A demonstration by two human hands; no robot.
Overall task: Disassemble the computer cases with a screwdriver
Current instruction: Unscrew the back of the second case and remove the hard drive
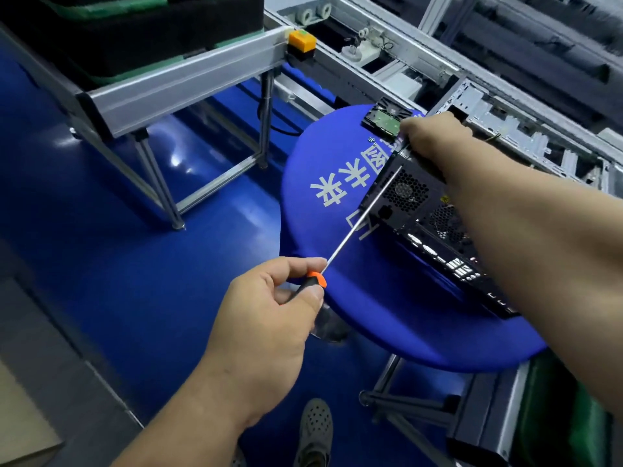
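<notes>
We read white signs "未来" on the blue table cover (323, 156). Our left hand (269, 315) grips the screwdriver (354, 227). Our right hand (435, 139) holds the computer case (418, 210) on the table, above a shiny blue floor (141, 264).

Around you: blue round table (337, 230), hard drive (387, 119), orange button box (302, 42), aluminium conveyor frame (188, 82), grey perforated shoe (315, 429).

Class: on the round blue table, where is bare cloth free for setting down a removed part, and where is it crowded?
Free: the cloth left of the computer case, between the hard drive and the near rim, though the screwdriver shaft crosses above it. Crowded: the far right, where case and drive sit.
</notes>
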